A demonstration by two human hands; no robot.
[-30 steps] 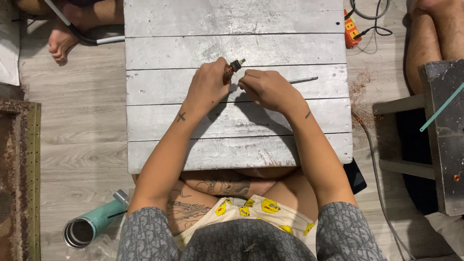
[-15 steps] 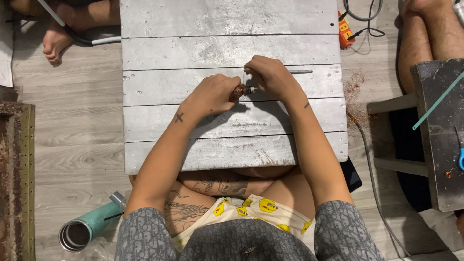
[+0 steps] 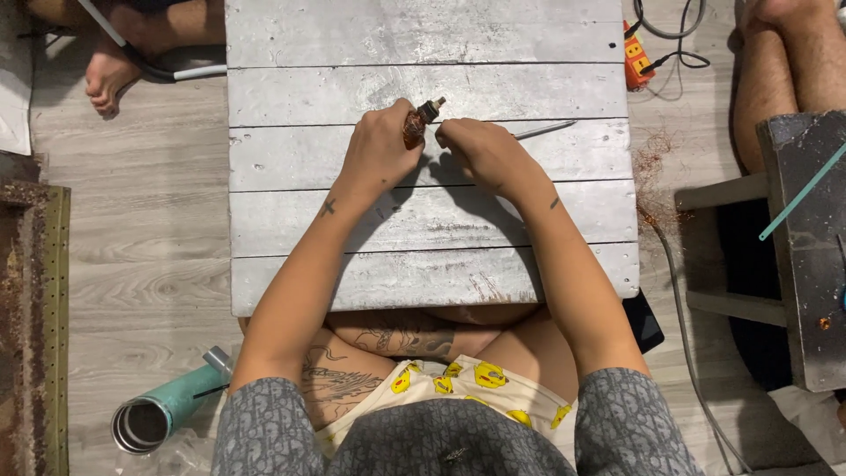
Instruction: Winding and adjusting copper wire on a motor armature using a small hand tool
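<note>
Both hands meet over the middle of a grey plank table (image 3: 352, 291), past its near edge. Left hand (image 3: 381, 152) is closed around a small copper-wound coil piece (image 3: 416, 126) with a dark tip pointing toward the far edge. Right hand (image 3: 480, 152) is curled just beside it, fingers pinched, perhaps on a fine wire, too thin to tell. Farther right, a thin metal rod (image 3: 545, 130) lies flat toward the right edge.

A low table (image 3: 423, 53) of grey, whitewashed planks stands on a pale wood-grain floor (image 3: 141, 264). Off its left edge lies a rusty perforated metal rail (image 3: 40, 335); off its right edge stands a dark, worn bench (image 3: 806, 256).
</note>
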